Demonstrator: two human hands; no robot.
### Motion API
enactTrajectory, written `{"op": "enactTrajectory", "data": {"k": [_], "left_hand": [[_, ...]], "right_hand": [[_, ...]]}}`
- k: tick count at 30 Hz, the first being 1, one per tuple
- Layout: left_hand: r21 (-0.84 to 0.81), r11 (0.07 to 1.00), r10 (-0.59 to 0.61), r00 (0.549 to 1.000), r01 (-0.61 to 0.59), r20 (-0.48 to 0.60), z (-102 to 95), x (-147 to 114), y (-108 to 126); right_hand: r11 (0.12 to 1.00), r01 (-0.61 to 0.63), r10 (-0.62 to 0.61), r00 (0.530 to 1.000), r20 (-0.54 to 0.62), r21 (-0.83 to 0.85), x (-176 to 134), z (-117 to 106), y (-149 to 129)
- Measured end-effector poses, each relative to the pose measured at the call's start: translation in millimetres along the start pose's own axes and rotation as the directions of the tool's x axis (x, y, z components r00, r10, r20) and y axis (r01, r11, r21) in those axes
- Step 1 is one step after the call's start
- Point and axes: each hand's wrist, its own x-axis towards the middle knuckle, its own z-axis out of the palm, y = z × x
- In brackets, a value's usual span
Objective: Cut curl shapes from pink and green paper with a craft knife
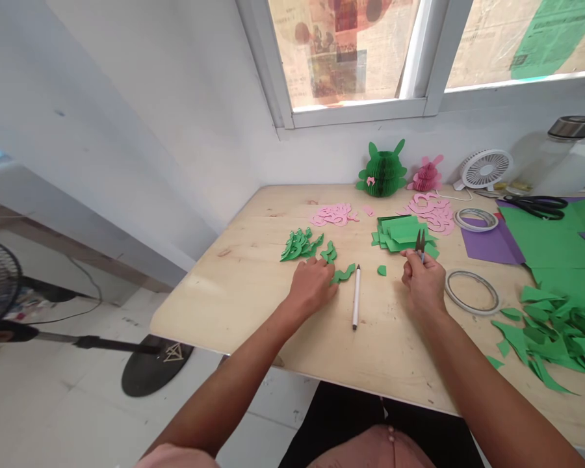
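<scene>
My left hand [313, 286] is low over the table with its fingers closed at the end of a wavy green paper cutout [344, 273]. Just beyond its fingertips lie another green cutout [329, 252] and a heap of similar green cutouts [299, 244]. In my right hand [425, 284] is a small pair of scissors [420, 242], dark blades pointing up and away; most of the handle is hidden by the fingers. Behind that hand is a stack of folded green paper [400, 234]. Between my hands are a white pen [356, 298] and a small green scrap [381, 270].
Pink cutouts [334, 214] lie farther back. A green paper honeycomb figure [383, 170], a pink one [427, 175] and a small white fan [486, 169] stand by the wall. At right are tape rolls [472, 292], black scissors [536, 206], green sheets [560, 240] and green offcuts [556, 331].
</scene>
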Motion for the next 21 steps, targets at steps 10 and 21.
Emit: {"op": "enactTrajectory", "data": {"k": [10, 21], "left_hand": [[-0.006, 0.995, -0.098, 0.99, 0.098, -0.104, 17.6, -5.0, 1.8], [0.011, 0.979, -0.2, 0.965, 0.205, -0.167, 24.2, 11.7, -16.8]], "right_hand": [[1.0, 0.015, -0.014, 1.0, 0.007, -0.022, 1.1, -0.6, 1.7], [1.0, 0.016, -0.016, 1.0, 0.004, -0.027, 0.3, -0.3, 2.2]]}}
